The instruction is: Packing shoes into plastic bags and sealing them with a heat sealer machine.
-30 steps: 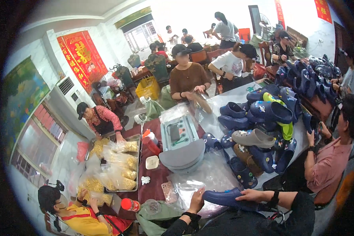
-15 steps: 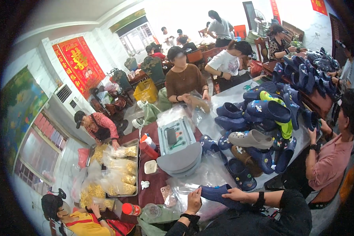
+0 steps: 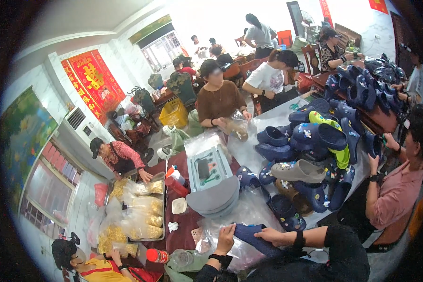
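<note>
A dark navy clog (image 3: 252, 236) is held low in front of me, over the table's near edge. My left hand (image 3: 225, 238) pinches it at its left end. On the other end, the fingers and thumb of my right hand (image 3: 271, 236) close round the side. Under and beyond the clog lie clear plastic bags (image 3: 256, 209) on the table. To the right of them rises a pile of clogs, mostly navy, with a grey clog (image 3: 299, 170) and a brown clog (image 3: 293, 196) on the near side and lime-green ones (image 3: 342, 156) further back.
A grey machine (image 3: 214, 195) stands just beyond the bags. Left of it are a white tub (image 3: 179, 205), a red-lidded jar (image 3: 157, 255) and a metal tray (image 3: 164, 207) of bagged yellow pieces. Co-workers sit around; one opposite holds a bagged item (image 3: 237, 129).
My hands have shifted slightly left with the clog, which now slants more downward to the right. The co-worker opposite has turned and lowered the bagged item.
</note>
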`<state>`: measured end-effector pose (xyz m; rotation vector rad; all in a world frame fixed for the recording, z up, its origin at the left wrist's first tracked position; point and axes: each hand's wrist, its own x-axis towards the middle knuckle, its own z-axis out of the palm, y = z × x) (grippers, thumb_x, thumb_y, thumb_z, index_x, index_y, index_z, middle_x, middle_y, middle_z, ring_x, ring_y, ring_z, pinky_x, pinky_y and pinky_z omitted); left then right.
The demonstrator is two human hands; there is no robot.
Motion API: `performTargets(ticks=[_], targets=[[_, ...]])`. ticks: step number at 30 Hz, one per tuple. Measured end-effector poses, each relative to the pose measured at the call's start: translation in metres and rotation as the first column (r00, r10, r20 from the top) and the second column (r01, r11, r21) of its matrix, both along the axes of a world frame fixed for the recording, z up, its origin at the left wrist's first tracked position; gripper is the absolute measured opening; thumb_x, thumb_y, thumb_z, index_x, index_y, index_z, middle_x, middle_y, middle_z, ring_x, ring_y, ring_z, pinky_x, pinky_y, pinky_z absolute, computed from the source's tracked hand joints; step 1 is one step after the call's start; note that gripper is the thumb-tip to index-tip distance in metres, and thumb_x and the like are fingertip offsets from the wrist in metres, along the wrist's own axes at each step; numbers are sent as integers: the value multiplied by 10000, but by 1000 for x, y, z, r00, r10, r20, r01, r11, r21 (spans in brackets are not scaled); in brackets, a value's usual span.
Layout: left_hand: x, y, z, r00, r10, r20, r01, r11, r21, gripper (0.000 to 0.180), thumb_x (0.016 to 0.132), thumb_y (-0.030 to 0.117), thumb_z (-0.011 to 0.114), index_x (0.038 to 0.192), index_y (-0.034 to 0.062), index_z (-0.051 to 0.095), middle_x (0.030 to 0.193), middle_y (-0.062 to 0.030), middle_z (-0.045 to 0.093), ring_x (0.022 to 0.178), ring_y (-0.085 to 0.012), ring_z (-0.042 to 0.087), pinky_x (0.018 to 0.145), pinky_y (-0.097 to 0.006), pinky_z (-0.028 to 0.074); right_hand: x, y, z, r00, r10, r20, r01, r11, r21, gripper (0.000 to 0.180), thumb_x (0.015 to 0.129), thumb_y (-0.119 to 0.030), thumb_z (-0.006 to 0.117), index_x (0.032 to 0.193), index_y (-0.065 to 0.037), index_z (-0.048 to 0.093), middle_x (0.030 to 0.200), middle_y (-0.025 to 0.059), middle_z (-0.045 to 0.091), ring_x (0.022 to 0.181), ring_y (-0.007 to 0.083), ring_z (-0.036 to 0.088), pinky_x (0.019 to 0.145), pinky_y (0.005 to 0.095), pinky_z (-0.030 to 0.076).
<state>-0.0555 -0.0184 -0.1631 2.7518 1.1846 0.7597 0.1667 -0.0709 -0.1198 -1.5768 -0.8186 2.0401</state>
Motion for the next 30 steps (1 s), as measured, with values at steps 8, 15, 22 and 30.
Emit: performTargets(ticks=[8, 15, 22, 30], targets=[[5, 0, 13, 1000, -30, -9, 30, 999, 21, 461, 658, -67, 488, 1111, -7, 547, 1059, -104, 536, 861, -281, 493, 809, -355, 406, -15, 3, 5, 949, -275, -154, 231, 939, -256, 297, 843, -187, 567, 1022, 49, 536, 927, 138, 604, 716, 237, 585, 604, 377, 475], [14, 2, 13, 996, 27, 88, -25, 999, -24, 455, 667, -64, 489, 1115, -7, 544, 1047, -117, 546, 865, -288, 497, 812, -362, 403, -27, 7, 25, 867, -447, -221, 375, 876, -302, 165, 857, -165, 529, 911, -11, 553, 758, 108, 601, 612, 231, 564, 548, 386, 460], [13, -17, 1, 998, 29, 57, -25, 997, -69, 447, 674, -69, 477, 1115, -33, 534, 1055, -143, 542, 891, -295, 509, 814, -356, 410, -38, 15, -6, 874, -447, -193, 387, 878, -280, 231, 865, -176, 527, 995, 14, 536, 885, 124, 610, 717, 230, 582, 647, 367, 485], [8, -27, 6, 980, 92, 176, -79, 994, -79, 475, 711, -86, 473, 1179, -5, 464, 1037, -167, 516, 889, -330, 504, 808, -399, 405, -51, 13, -43, 820, -426, -382, 289, 885, -364, 165, 863, -163, 547, 881, 1, 550, 764, 102, 596, 617, 232, 559, 584, 375, 454]])
